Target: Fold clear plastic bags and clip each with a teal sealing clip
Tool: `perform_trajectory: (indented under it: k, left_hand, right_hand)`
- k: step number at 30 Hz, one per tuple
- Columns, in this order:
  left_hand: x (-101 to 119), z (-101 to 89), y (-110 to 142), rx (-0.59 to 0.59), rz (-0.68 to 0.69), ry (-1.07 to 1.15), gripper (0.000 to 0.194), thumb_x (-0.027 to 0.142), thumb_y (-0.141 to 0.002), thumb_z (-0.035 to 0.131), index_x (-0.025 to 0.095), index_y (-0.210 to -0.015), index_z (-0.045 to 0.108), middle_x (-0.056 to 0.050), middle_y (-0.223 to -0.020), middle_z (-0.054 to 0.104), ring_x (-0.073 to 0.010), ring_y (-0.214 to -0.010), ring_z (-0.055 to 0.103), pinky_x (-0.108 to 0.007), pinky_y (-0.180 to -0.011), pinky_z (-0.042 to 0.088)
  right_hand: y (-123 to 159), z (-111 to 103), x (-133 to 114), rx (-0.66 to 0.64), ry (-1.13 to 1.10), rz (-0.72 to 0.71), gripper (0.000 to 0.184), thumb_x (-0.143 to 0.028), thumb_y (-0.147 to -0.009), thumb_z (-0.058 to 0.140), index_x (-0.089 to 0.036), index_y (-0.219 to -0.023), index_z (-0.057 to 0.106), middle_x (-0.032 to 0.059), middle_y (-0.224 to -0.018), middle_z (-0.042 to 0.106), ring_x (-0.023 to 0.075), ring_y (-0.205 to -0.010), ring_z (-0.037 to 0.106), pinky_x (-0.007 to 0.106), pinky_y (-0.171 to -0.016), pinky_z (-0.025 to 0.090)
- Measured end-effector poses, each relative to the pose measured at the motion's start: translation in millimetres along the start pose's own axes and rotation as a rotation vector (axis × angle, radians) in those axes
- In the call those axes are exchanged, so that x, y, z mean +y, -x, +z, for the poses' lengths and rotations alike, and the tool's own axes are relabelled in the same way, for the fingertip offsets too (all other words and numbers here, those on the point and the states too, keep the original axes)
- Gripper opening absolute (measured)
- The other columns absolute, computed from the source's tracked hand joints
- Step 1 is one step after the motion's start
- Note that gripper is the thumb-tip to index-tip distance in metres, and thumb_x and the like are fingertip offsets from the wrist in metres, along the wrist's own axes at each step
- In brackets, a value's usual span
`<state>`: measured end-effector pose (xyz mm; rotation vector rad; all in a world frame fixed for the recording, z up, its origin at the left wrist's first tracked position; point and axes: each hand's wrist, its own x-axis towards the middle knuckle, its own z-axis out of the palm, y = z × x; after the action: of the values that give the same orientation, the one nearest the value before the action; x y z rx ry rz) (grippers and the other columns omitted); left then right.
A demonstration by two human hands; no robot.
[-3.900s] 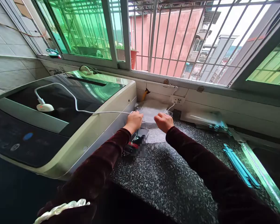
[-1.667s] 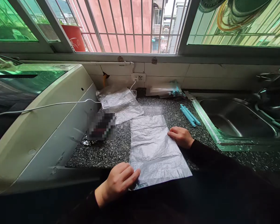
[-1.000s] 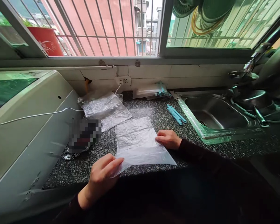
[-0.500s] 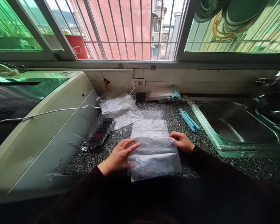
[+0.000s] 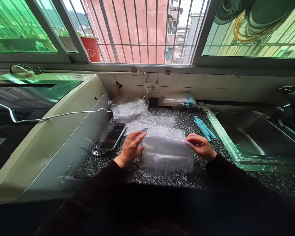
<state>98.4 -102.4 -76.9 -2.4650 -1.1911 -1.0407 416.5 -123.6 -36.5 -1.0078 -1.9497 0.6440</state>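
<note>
A clear plastic bag hangs slightly blurred over the speckled counter in front of me. My right hand pinches its upper right edge between thumb and fingers. At the left edge is my left hand, thumb and fingers apart; whether the fingertips touch the plastic I cannot tell. Behind the raised edge, more crinkled clear plastic shows on the counter. Farther back on the left lies a loose pile of clear plastic bags. Several light-blue plastic strips rest beyond my right hand.
A phone, partly pixelated, lies left of my left hand. A white cable crosses the washing machine. Against the wall is a stack of clear bags with blue strips. The steel sink stands at the right.
The bag's near part has swung away from me and now looks blurred. Both hands have moved slightly farther from me, and the view has shifted left.
</note>
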Motion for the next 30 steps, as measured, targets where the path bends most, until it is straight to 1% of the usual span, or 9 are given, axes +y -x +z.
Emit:
perform_trajectory:
  k: [3,7,11,14,16,19,21,27,30]
  left_hand:
    - [3.4,-7.2,-24.1,0.129,0.000,0.115,0.023,0.024,-0.080,0.058,0.020,-0.102,0.061,-0.007,-0.098,0.055,-0.0181,-0.088,0.053,-0.035,-0.079,0.048]
    - [20.4,-36.0,-51.4,0.221,-0.023,0.291,0.007,0.016,-0.080,0.055,0.019,-0.082,0.061,-0.005,-0.097,0.056,-0.0157,-0.089,0.054,-0.032,-0.077,0.049]
    - [33.0,-64.4,-63.3,0.299,-0.038,0.549,0.011,0.018,-0.081,0.053,0.019,-0.092,0.055,-0.006,-0.101,0.059,-0.0169,-0.096,0.056,-0.036,-0.084,0.048]
    - [30.4,-68.7,-65.0,0.240,-0.046,0.660,0.038,0.023,-0.074,0.063,0.018,-0.110,0.051,-0.007,-0.101,0.061,-0.0175,-0.092,0.057,-0.035,-0.083,0.048]
    - [25.9,-61.8,-64.6,0.124,-0.121,0.698,0.034,0.022,-0.070,0.066,0.016,-0.103,0.058,-0.007,-0.094,0.064,-0.0170,-0.085,0.059,-0.032,-0.079,0.048]
    - [19.6,-40.6,-63.0,-0.003,-0.350,0.840,0.015,0.026,-0.071,0.062,0.013,-0.079,0.065,-0.006,-0.079,0.068,-0.0163,-0.074,0.061,-0.028,-0.070,0.049]
    - [16.0,-22.4,-61.6,-0.028,-0.507,0.959,0.020,0.032,-0.069,0.063,0.013,-0.072,0.065,-0.005,-0.071,0.067,-0.0155,-0.067,0.060,-0.026,-0.062,0.048]
    - [3.5,26.8,-51.2,-0.123,-0.801,1.085,0.028,0.039,-0.061,0.064,0.012,-0.068,0.065,-0.001,-0.058,0.062,-0.0121,-0.055,0.054,-0.023,-0.053,0.042]
    - [-1.0,39.3,-45.5,-0.120,-0.834,1.064,0.034,0.031,-0.055,0.067,0.012,-0.083,0.065,0.000,-0.065,0.063,-0.0127,-0.059,0.056,-0.024,-0.059,0.044]
  right_hand:
    - [-7.0,-10.0,-16.5,0.039,0.010,-0.054,0.020,-0.034,-0.081,0.057,-0.018,-0.070,0.064,0.0038,-0.068,0.057,0.0129,-0.060,0.051,0.026,-0.050,0.041]
    - [-13.6,-26.7,-44.0,0.138,-0.029,-0.124,0.016,-0.031,-0.082,0.057,-0.020,-0.072,0.065,0.0037,-0.070,0.058,0.0139,-0.064,0.054,0.027,-0.053,0.044]
    - [-18.0,-38.0,-74.7,0.286,-0.128,-0.141,0.009,-0.031,-0.076,0.065,-0.023,-0.072,0.066,0.0019,-0.069,0.059,0.0134,-0.062,0.055,0.026,-0.051,0.043]
    - [-22.0,-38.5,-82.8,0.333,-0.200,-0.111,0.012,-0.035,-0.069,0.071,-0.024,-0.070,0.067,0.0006,-0.065,0.060,0.0121,-0.057,0.053,0.024,-0.048,0.042]
    - [-25.3,-34.9,-73.4,0.346,-0.261,-0.056,0.018,-0.038,-0.064,0.074,-0.023,-0.072,0.067,0.0013,-0.066,0.062,0.0128,-0.058,0.055,0.025,-0.049,0.044]
    - [-30.8,-25.7,-41.5,0.348,-0.371,0.084,0.030,-0.043,-0.058,0.076,-0.020,-0.074,0.067,0.0035,-0.068,0.065,0.0147,-0.057,0.057,0.027,-0.050,0.046]
    - [-33.9,-18.2,-16.8,0.351,-0.389,0.159,0.031,-0.042,-0.055,0.077,-0.019,-0.072,0.066,0.0033,-0.066,0.065,0.0146,-0.057,0.057,0.027,-0.052,0.047]
    - [-33.9,8.2,35.7,0.184,-0.289,0.373,0.035,-0.041,-0.054,0.074,-0.016,-0.076,0.064,0.0020,-0.066,0.066,0.0139,-0.058,0.058,0.027,-0.054,0.048]
    - [-32.1,17.7,47.2,0.154,-0.253,0.399,0.033,-0.043,-0.054,0.073,-0.015,-0.069,0.063,0.0004,-0.060,0.063,0.0124,-0.054,0.055,0.025,-0.052,0.046]
